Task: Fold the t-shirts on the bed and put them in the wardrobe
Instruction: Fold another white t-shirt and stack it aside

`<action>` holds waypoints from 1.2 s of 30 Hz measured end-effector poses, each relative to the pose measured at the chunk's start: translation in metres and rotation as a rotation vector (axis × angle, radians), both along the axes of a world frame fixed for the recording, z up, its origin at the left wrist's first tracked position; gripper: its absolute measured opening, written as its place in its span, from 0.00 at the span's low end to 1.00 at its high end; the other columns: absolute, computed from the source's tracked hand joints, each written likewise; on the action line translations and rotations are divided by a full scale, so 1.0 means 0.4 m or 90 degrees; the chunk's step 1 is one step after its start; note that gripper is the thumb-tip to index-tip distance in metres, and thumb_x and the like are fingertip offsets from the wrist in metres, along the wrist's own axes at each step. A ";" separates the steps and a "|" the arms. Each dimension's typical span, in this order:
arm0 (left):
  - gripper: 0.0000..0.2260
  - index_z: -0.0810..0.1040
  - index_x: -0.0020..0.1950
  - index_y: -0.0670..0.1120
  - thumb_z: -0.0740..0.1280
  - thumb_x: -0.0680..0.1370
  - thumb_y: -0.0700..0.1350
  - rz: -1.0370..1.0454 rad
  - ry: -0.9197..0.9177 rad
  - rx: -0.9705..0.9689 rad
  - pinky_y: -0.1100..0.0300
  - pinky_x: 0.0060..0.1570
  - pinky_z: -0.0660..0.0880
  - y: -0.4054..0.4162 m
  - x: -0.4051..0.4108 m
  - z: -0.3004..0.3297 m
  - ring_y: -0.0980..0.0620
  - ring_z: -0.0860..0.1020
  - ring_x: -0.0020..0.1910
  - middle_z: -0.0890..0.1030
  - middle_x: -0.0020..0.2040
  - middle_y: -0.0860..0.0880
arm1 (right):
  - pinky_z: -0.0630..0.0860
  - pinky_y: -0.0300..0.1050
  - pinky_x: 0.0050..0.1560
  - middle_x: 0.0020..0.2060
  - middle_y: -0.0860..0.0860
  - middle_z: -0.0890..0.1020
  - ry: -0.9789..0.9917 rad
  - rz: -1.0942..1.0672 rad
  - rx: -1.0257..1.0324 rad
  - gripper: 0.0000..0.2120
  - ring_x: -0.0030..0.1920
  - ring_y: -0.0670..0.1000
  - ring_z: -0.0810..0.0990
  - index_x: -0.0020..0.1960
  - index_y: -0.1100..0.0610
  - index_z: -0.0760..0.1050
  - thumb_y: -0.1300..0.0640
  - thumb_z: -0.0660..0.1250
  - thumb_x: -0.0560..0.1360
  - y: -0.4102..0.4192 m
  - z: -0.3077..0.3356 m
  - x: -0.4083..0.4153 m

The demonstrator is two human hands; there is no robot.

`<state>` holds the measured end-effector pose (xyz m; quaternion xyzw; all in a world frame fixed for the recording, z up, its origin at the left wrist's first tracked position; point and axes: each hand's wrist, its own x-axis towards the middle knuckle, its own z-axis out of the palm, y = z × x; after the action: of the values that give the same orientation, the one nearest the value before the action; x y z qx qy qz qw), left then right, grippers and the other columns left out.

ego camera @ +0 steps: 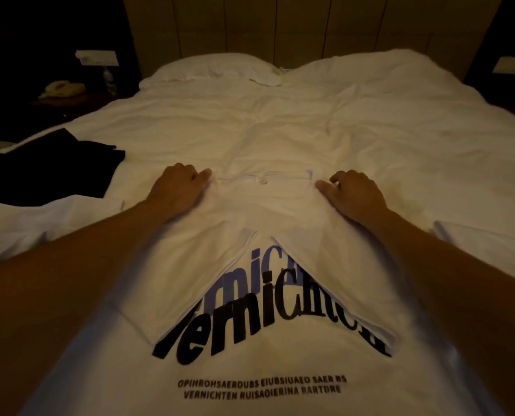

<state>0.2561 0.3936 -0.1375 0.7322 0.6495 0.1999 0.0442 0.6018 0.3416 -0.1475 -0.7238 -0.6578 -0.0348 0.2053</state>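
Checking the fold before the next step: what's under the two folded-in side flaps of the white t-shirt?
Between the flaps, the white t-shirt shows large black lettering. The flaps cover the lettering's outer ends. The left hand and right hand grip the fabric near the collar.

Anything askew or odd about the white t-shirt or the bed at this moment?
Nothing damaged. The white t-shirt has its side flaps folded in unevenly: they meet near the collar but splay apart lower down, leaving a wedge of print showing. Left hand and right hand grip its shoulders. A dark garment lies crumpled at left.
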 end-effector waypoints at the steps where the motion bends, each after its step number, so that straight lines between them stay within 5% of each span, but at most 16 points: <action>1: 0.21 0.74 0.54 0.42 0.54 0.83 0.58 -0.002 -0.006 0.024 0.51 0.52 0.70 0.008 0.004 -0.007 0.41 0.73 0.52 0.77 0.52 0.42 | 0.72 0.50 0.50 0.47 0.57 0.80 -0.008 0.002 0.012 0.28 0.52 0.60 0.78 0.51 0.58 0.77 0.33 0.56 0.78 0.008 -0.006 0.003; 4: 0.19 0.71 0.49 0.44 0.56 0.82 0.60 -0.005 -0.058 0.045 0.54 0.44 0.65 0.018 0.014 -0.030 0.45 0.72 0.45 0.74 0.43 0.46 | 0.67 0.48 0.43 0.37 0.53 0.73 -0.022 0.019 0.059 0.24 0.45 0.61 0.77 0.40 0.57 0.69 0.35 0.57 0.78 0.012 -0.019 0.006; 9: 0.23 0.75 0.54 0.41 0.53 0.83 0.59 -0.005 -0.005 0.124 0.52 0.48 0.67 0.001 0.011 -0.047 0.39 0.76 0.51 0.78 0.51 0.39 | 0.67 0.48 0.40 0.37 0.53 0.74 -0.027 0.012 0.073 0.23 0.39 0.56 0.73 0.45 0.55 0.66 0.35 0.55 0.79 -0.004 -0.025 0.005; 14: 0.22 0.75 0.54 0.40 0.51 0.84 0.57 0.010 0.077 0.221 0.48 0.50 0.70 -0.041 0.007 -0.012 0.37 0.76 0.51 0.76 0.53 0.38 | 0.69 0.49 0.44 0.44 0.58 0.80 -0.081 -0.019 0.102 0.24 0.46 0.60 0.78 0.46 0.57 0.74 0.35 0.56 0.79 -0.017 -0.002 0.003; 24: 0.20 0.71 0.44 0.43 0.49 0.83 0.55 -0.013 0.073 0.452 0.48 0.43 0.65 -0.199 -0.028 0.136 0.41 0.72 0.37 0.74 0.37 0.41 | 0.64 0.51 0.45 0.41 0.58 0.80 -0.030 -0.021 0.299 0.28 0.43 0.61 0.75 0.43 0.59 0.75 0.36 0.49 0.76 -0.194 0.136 -0.022; 29: 0.17 0.70 0.44 0.43 0.51 0.84 0.52 -0.046 0.029 0.495 0.50 0.42 0.60 -0.350 -0.045 0.145 0.46 0.66 0.36 0.70 0.37 0.45 | 0.60 0.49 0.43 0.37 0.55 0.77 0.036 0.033 0.304 0.21 0.41 0.58 0.73 0.40 0.52 0.67 0.35 0.50 0.75 -0.350 0.163 -0.033; 36: 0.18 0.70 0.47 0.46 0.47 0.85 0.54 -0.133 0.059 0.478 0.50 0.41 0.60 -0.602 -0.091 0.038 0.44 0.69 0.39 0.73 0.41 0.43 | 0.58 0.48 0.41 0.36 0.51 0.76 -0.002 0.096 0.214 0.24 0.40 0.57 0.76 0.40 0.54 0.77 0.34 0.57 0.72 -0.601 0.057 -0.024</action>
<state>0.2198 0.1527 -0.1224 0.7680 0.4541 0.3848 -0.2363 0.5921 0.1013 -0.1246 -0.6278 -0.6956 -0.1300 0.3241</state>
